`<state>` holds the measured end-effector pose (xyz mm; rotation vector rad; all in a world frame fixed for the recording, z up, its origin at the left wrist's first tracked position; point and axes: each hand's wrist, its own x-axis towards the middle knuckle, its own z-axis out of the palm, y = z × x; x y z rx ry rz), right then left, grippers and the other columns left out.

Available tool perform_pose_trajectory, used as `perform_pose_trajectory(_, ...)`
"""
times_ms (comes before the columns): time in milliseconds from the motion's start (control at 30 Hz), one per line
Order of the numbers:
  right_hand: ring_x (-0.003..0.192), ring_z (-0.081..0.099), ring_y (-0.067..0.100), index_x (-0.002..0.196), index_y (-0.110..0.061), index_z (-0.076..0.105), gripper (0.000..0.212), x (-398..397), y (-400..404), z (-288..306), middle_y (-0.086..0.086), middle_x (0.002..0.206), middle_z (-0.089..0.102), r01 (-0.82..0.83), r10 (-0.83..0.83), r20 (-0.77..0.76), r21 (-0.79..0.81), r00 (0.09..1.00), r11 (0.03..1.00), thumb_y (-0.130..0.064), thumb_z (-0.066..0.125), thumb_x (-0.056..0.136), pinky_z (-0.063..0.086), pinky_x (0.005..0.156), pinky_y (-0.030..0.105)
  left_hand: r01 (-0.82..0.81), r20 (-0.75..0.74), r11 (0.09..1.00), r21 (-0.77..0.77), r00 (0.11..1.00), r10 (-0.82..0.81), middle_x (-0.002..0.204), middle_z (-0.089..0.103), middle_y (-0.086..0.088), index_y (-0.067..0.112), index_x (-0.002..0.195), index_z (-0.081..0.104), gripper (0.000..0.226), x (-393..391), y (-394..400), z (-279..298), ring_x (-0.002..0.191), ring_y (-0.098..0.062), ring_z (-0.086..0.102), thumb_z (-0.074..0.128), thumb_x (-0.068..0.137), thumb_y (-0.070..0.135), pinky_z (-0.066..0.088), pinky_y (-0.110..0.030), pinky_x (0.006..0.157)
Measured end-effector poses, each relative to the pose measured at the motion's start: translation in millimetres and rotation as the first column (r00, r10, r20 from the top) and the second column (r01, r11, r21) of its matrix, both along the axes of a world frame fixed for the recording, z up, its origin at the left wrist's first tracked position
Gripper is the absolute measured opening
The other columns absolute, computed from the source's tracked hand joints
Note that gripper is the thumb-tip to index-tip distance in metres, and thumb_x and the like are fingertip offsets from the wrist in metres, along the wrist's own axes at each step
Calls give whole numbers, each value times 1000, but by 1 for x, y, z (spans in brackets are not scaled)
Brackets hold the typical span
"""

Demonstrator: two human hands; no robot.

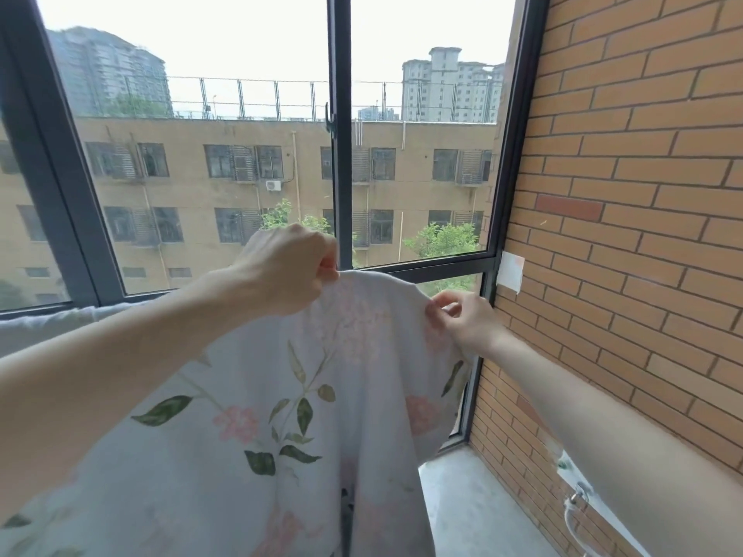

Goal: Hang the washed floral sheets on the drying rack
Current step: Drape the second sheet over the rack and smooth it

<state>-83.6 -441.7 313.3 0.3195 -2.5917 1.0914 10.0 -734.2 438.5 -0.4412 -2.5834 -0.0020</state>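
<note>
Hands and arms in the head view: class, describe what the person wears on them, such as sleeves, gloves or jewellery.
Both forearms are bare as far as the frame shows: no sleeves reach into view. The left hand and right hand have no gloves, and no rings, watch or bracelet can be seen on the fingers or wrists. No markings or straps show.

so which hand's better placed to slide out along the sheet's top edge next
Probably the right hand: it only pinches the sheet edge lightly with its fingertips, and loose cloth droops beyond it. The left hand grips the edge in a fist at the highest point, better as anchor.
</note>
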Motion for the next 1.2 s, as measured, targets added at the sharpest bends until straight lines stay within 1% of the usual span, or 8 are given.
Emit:
perform_pose_trajectory(267, 61, 58, -1, 94, -19, 78, 12, 11, -36, 36, -11, 75, 71, -120, 49, -322, -205, 945, 971, -28, 72, 97, 45, 57, 12, -41, 35, 996, 78, 999, 38, 79, 60, 10, 22, 88, 66, 10, 15, -62, 34, 72, -6, 54, 69, 98, 19, 38, -23, 59)
perform_pose_trajectory(467, 77, 61, 0, 101, -26, 79, 12, 18, -66, 54, -20, 87, 71, -227, 182, -315, -112, 932, 968, -31, 69, 98, 48, 67, 12, -316, 244, 935, -162, 905, 348, 88, 66, 4, 30, 82, 67, 16, 24, -102, 51, 84, -18, 60, 70, 96, 38, 54, -38, 82)
perform_pose_trajectory(567, 78, 67, 10, 100, -26, 79, 31, 13, -64, 47, -12, 83, 73, -233, 210, -211, -91, 955, 968, -48, 57, 103, 56, 68, 28, -351, 319, 913, -208, 858, 403, 89, 66, 6, 31, 81, 67, 17, 26, -102, 45, 83, -15, 60, 69, 94, 42, 56, -38, 83)
perform_pose_trajectory(733, 53, 36, 17, 75, 2, 47, 70, 14, -65, 32, 1, 57, 39, -268, 239, -173, -176, 956, 947, -62, 40, 104, 32, 56, 34, -197, 326, 975, 103, 933, 154, 107, 58, 21, 39, 109, 60, 29, 35, -80, 32, 97, -4, 56, 54, 97, 12, 48, -31, 82)
perform_pose_trajectory(833, 60, 47, 24, 92, 1, 64, 83, 15, -67, 28, 13, 65, 53, -281, 247, -173, -210, 953, 937, -79, 39, 94, 39, 59, 37, -39, 298, 991, 125, 954, 0, 138, 53, 18, 44, 134, 51, 30, 34, -48, 17, 122, -7, 50, 52, 104, 39, 40, -34, 100)
perform_pose_trajectory(900, 79, 66, 20, 112, -22, 72, 62, 19, -69, 26, 2, 88, 73, -265, 231, -174, -203, 957, 943, -73, 40, 98, 53, 71, 39, -34, 358, 998, 51, 934, 14, 147, 51, 13, 42, 142, 47, 44, 28, -34, 7, 127, -13, 51, 44, 102, 60, 43, -39, 105)
perform_pose_trajectory(1033, 125, 56, 10, 145, -35, 49, 49, 33, -61, 13, -11, 141, 58, -211, 171, -160, -277, 972, 937, -60, 35, 105, 48, 99, 37, -103, 277, 987, -124, 952, 134, 90, 63, 5, 31, 91, 50, 43, 15, -29, -14, 78, -13, 58, 30, 102, 68, 48, -38, 70)
perform_pose_trajectory(1200, 83, 75, 29, 105, -45, 66, 46, 36, -50, -10, -5, 92, 74, -178, 191, 16, -291, 982, 940, -77, 33, 97, 61, 74, 60, -94, 171, 987, -130, 978, 116, 77, 56, 4, 28, 84, 46, 47, 12, -47, -22, 69, -14, 53, 27, 102, 67, 46, -38, 65)
